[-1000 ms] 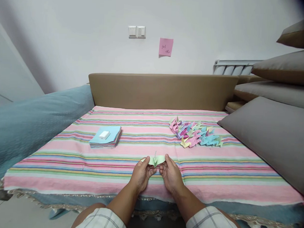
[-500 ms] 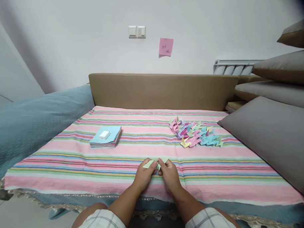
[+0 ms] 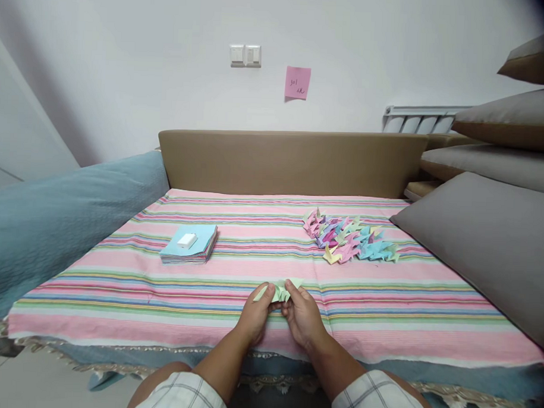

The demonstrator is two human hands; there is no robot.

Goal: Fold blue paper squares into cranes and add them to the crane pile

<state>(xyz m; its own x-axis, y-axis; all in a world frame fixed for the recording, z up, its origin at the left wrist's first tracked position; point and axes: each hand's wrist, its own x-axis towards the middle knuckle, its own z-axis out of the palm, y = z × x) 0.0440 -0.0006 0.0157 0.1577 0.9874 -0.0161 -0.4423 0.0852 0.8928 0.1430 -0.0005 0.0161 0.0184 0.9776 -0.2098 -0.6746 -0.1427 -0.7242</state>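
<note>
Between my hands is a pale green paper crane [image 3: 280,294], held above the striped cloth [image 3: 252,269] near its front. My left hand [image 3: 254,313] pinches one side of it, thumb on top. The other side is gripped by my right hand [image 3: 302,314], whose thumb also lies over the paper. The fingers beneath the crane are partly hidden. Farther back on the right lies a pile of folded paper cranes [image 3: 348,239] in pink, purple, yellow, blue and green.
A stack of coloured paper [image 3: 190,249] with a small white block [image 3: 187,241] on it sits to the left. Grey cushions [image 3: 484,247] pile up along the right side. A brown backrest [image 3: 291,163] and a blue-covered armrest [image 3: 75,212] bound the seat.
The crane's wings were spread flat between my hands. My thumbs then closed together over its middle, and now they have drawn slightly apart, with its creased centre showing.
</note>
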